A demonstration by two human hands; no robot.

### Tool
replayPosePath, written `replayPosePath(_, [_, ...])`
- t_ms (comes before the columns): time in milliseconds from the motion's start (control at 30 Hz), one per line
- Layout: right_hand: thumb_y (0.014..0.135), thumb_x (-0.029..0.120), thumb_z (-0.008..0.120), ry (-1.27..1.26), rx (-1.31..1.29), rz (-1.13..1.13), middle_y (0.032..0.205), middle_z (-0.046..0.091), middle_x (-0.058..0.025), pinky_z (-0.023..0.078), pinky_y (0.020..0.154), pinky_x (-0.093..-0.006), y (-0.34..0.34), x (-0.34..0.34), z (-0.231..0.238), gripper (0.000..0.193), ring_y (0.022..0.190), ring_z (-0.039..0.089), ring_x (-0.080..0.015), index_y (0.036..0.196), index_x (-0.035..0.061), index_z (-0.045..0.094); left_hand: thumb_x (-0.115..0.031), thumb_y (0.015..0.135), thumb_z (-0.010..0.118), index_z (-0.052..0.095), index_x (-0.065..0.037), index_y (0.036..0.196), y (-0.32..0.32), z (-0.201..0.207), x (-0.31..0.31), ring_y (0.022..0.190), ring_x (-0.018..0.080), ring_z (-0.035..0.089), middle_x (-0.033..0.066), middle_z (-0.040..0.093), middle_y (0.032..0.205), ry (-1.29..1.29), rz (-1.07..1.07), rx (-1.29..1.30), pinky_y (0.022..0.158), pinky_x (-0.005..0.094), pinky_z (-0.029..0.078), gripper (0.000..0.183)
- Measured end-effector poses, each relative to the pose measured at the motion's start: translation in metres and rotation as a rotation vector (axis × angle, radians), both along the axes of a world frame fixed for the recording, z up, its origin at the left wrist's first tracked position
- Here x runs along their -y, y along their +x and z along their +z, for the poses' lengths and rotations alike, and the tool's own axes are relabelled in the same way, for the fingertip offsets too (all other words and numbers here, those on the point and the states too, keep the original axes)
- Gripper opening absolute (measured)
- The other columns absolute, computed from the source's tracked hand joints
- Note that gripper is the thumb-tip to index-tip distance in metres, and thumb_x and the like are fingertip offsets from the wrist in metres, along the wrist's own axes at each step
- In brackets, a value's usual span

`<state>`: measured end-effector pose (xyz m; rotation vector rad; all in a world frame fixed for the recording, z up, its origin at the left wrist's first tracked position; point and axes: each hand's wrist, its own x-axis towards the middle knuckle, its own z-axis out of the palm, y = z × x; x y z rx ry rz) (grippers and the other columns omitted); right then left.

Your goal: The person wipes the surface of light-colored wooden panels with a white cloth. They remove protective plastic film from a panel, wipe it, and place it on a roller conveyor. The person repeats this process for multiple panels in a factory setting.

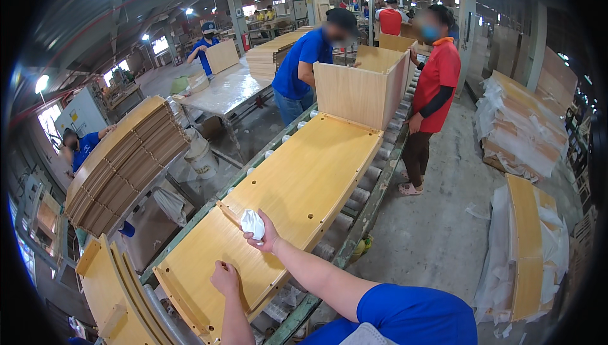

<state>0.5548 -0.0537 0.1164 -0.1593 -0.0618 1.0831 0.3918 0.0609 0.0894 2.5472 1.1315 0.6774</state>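
Note:
A long yellow wooden panel [278,183] lies on the roller conveyor, with drilled holes and narrow strips along its edges. Over its middle, my right hand [268,234] is closed round a crumpled white bundle [253,225]; whether it is cloth or a soft bag, I cannot tell. A small wooden strip [229,212] stands up from the panel just beyond that bundle. My left hand [225,277] is nearer me, its fingers curled together above the panel's near part. Anything inside those fingers is hidden.
Metal rollers [360,196] show beside the panel. Beyond it, two people stand at a box-shaped wooden assembly [354,92]. Curved boards are stacked at left [130,161]; more yellow panels [104,288] lean at lower left. Wrapped panels [525,250] stand on the right-hand floor.

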Motion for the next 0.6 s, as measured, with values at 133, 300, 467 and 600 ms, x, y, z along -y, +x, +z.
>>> replayPosePath(133, [0.085, 0.062, 0.046, -0.003, 0.006, 0.004, 0.090, 0.057, -0.0115, 0.030, 0.035, -0.0221, 0.0011, 0.0011, -0.0011, 0.057, 0.055, 0.050, -0.0146, 0.103, 0.0084, 0.054, -0.022, 0.083, 0.056, 0.056, -0.008, 0.084, 0.0004, 0.0012, 0.0008, 0.065, 0.0315, 0.059, 0.0112, 0.064, 0.069, -0.014, -0.004, -0.015, 0.069, 0.0435, 0.042, 0.014])
replayPosePath(300, [0.084, 0.062, 0.047, -0.013, 0.013, 0.009, 0.090, 0.058, -0.0109, 0.031, 0.036, -0.0222, 0.0004, 0.0002, -0.0006, 0.059, 0.055, 0.050, -0.0142, 0.103, 0.0071, 0.054, -0.022, 0.083, 0.056, 0.056, -0.008, 0.084, 0.0000, 0.0022, 0.0005, 0.065, 0.0316, 0.059, 0.0111, 0.065, 0.070, -0.015, -0.001, -0.023, 0.069, 0.0436, 0.042, 0.014])
replayPosePath(467, [0.084, 0.063, 0.047, -0.016, 0.023, 0.007, 0.089, 0.058, -0.0106, 0.031, 0.037, -0.0221, 0.0011, 0.0014, -0.0014, 0.059, 0.055, 0.050, -0.0140, 0.103, 0.0070, 0.054, -0.021, 0.083, 0.056, 0.056, -0.008, 0.082, 0.0010, 0.0008, 0.0020, 0.063, 0.0305, 0.058, 0.0104, 0.064, 0.068, -0.001, -0.003, -0.020, 0.069, 0.0427, 0.040, 0.013])
replayPosePath(600, [0.084, 0.063, 0.047, 0.008, 0.019, 0.016, 0.089, 0.058, -0.0113, 0.032, 0.037, -0.0220, -0.0005, -0.0003, -0.0002, 0.058, 0.055, 0.051, -0.0141, 0.102, 0.0079, 0.055, -0.021, 0.083, 0.056, 0.056, -0.008, 0.082, 0.0000, -0.0004, -0.0005, 0.062, 0.0311, 0.058, 0.0109, 0.064, 0.067, 0.014, 0.003, -0.004, 0.069, 0.0432, 0.041, 0.013])
